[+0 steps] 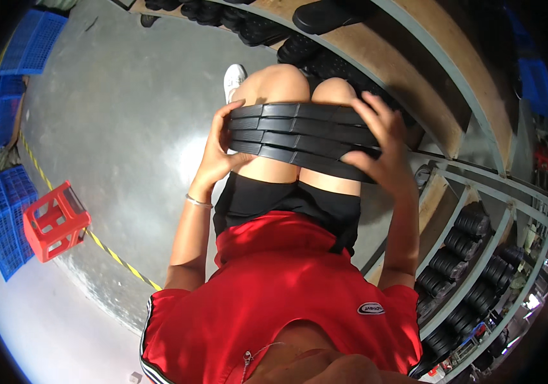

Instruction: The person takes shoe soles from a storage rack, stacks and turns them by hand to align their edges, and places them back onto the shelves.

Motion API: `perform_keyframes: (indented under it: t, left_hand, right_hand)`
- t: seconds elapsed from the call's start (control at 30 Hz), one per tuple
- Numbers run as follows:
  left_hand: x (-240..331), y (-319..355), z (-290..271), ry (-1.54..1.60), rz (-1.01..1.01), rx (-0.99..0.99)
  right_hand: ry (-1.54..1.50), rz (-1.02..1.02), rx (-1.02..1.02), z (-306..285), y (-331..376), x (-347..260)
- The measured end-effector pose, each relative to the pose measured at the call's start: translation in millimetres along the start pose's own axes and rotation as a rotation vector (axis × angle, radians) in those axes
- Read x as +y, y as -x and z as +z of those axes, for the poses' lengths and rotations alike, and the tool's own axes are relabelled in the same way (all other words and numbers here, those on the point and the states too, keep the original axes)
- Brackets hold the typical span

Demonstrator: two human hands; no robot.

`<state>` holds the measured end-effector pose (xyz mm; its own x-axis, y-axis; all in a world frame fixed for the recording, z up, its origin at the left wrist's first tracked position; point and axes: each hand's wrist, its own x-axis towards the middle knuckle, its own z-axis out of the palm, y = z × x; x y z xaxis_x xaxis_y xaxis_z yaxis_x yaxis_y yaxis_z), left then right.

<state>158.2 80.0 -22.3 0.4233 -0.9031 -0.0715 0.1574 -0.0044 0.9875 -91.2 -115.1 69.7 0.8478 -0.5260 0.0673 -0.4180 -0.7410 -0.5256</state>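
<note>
Stack of black strips is over the person's thighs, long way across, just past the hem of the black shorts. About four layers show, seams not quite lined up. Can't tell if it rests on the legs or is held just above them.

Left hand grips the left end: fingers at the far edge, thumb at the near side. Metal bracelet on that wrist. Right hand is at the right end, fingers spread toward the far edge, thumb across the near layers. That end is mostly hidden behind the hand, so can't tell whether it's clamped or just resting there.

Around it: red shirt below, white shoe on the grey floor beyond the knees. Upper right, wooden shelf with dark shoe-like pieces. Lower right, metal rack with black bundles. Far left, red stool just beside a blue crate; yellow-black tape runs along the floor past the stool.
</note>
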Motion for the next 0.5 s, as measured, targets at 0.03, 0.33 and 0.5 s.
perform_keyframes:
  t: [0.03, 0.33, 0.5]
  left_hand:
    - [-1, -1, 1, 0.001, -0.001, -0.003]
    - [-9, -12, 5, -0.111, 0.109, -0.019]
    - [-7, -13, 6, -0.198, 0.028, -0.061]
  right_hand:
    - [-0.011, 0.033, 0.061, 2, 6, 22]
    - [-1.173, 0.106, 0.287, 75, 52, 61]
    - [-1.394, 0.135, 0.428, 75, 50, 52]
